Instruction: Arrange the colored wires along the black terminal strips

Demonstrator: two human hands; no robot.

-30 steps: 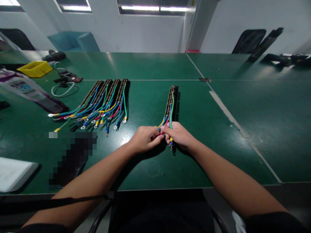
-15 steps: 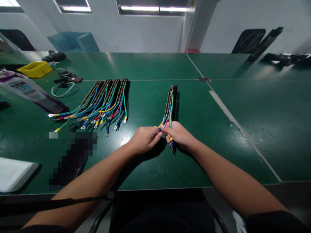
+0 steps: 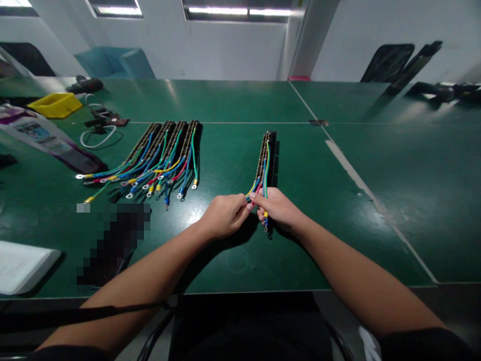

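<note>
A black terminal strip (image 3: 262,156) lies on the green table in front of me, with coloured wires running from it toward my body. My left hand (image 3: 225,215) pinches some of these wires (image 3: 249,192), among them a yellow and a blue one; their ends are hidden in my fingers. Close beside it, my right hand (image 3: 280,208) is closed around the red, blue and green wires (image 3: 266,173). Below the right hand, ring lugs (image 3: 266,222) with yellow and blue sleeves stick out. The fingertips of both hands nearly meet.
Several similar wired strips (image 3: 171,145) lie side by side at the left. Farther left are a purple-white packet (image 3: 48,138), a yellow tray (image 3: 56,105) and a white cable (image 3: 98,143). A blurred dark object (image 3: 116,245) and a white block (image 3: 28,265) lie nearer me.
The camera view has shifted very slightly. Both hands keep their hold on the wires in practically the same place.
</note>
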